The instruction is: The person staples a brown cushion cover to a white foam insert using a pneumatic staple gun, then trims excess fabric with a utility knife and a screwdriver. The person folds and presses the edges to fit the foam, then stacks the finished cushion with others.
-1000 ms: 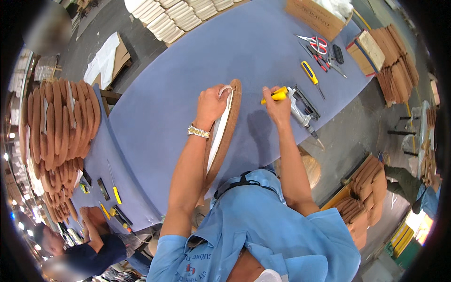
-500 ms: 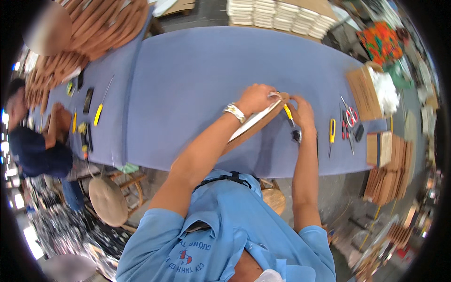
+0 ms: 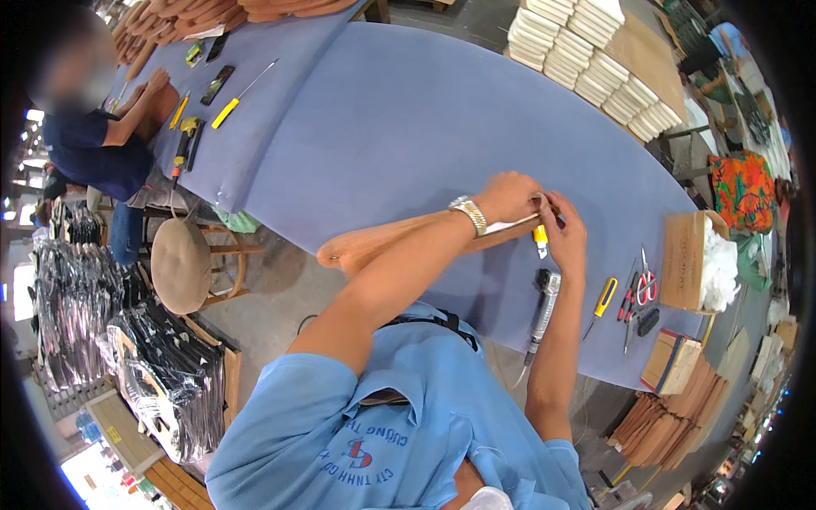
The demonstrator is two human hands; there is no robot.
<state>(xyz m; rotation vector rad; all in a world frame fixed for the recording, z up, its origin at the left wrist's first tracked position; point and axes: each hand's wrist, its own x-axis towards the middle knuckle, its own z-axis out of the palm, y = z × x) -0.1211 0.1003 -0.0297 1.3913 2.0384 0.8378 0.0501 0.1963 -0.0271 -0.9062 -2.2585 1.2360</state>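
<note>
A long, narrow brown padded piece [image 3: 372, 241] with a fabric-like cover lies slantwise over the near edge of the blue-covered table [image 3: 408, 127], its far end raised between the two hands. The piece has a broad, rounded end at the person's left and tapers toward the hands; the cover looks smooth and evenly coloured, and a white strip [image 3: 512, 229] runs along the side near the tip. The left forearm crosses over its middle, hiding part of it.

The left hand [image 3: 510, 199], with a metal-banded watch [image 3: 469, 214] at the wrist, has its fingers closed on the tip. The right hand [image 3: 564, 234] is bent around a yellow cutter [image 3: 541, 240] that juts out below the palm; its fingertips meet the tip of the piece, though whether they pinch it cannot be told.

Just beside the right forearm lies a grey metal air tool [image 3: 545, 304]. Farther right are a yellow-and-black screwdriver [image 3: 606, 295], red-handled scissors [image 3: 648, 287] and a brown cardboard box [image 3: 682, 262] with white stuffing [image 3: 718, 270]. At upper left, a co-worker [image 3: 98, 144] in dark blue sits by more tools.
</note>
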